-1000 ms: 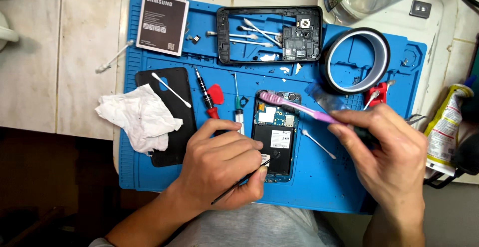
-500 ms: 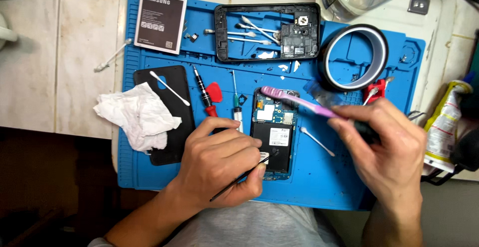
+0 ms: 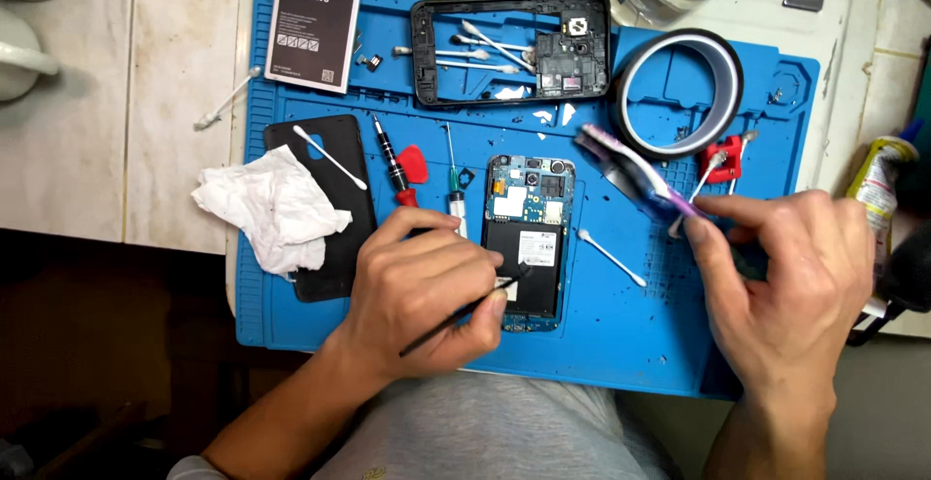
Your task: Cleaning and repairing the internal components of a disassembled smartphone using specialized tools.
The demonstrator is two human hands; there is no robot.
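Low in the frame, nearest the person, the left hand (image 3: 422, 291) is closed on a thin dark tweezer-like tool (image 3: 464, 310), its tip resting on the black plate of the opened phone body (image 3: 529, 240) lying flat at the centre of the blue silicone work mat (image 3: 621, 344). At lower right the right hand (image 3: 786, 281) pinches a pink-and-purple toothbrush (image 3: 635, 175), the head raised just right of the phone.

A slip of the tool tip could, I think, scratch the bare circuit board or nudge a small part loose, since the phone lies unclamped.

A white cotton swab (image 3: 611, 257) lies just beside the phone, near the brush's path. Left of it sit a red-handled screwdriver (image 3: 393, 165), a black back cover (image 3: 320, 204) and a crumpled white tissue (image 3: 267, 208). Farther up are a roll of dark tape (image 3: 679, 92), a black phone frame (image 3: 512, 48) holding swabs, and a flat grey battery (image 3: 312, 32) at upper left.
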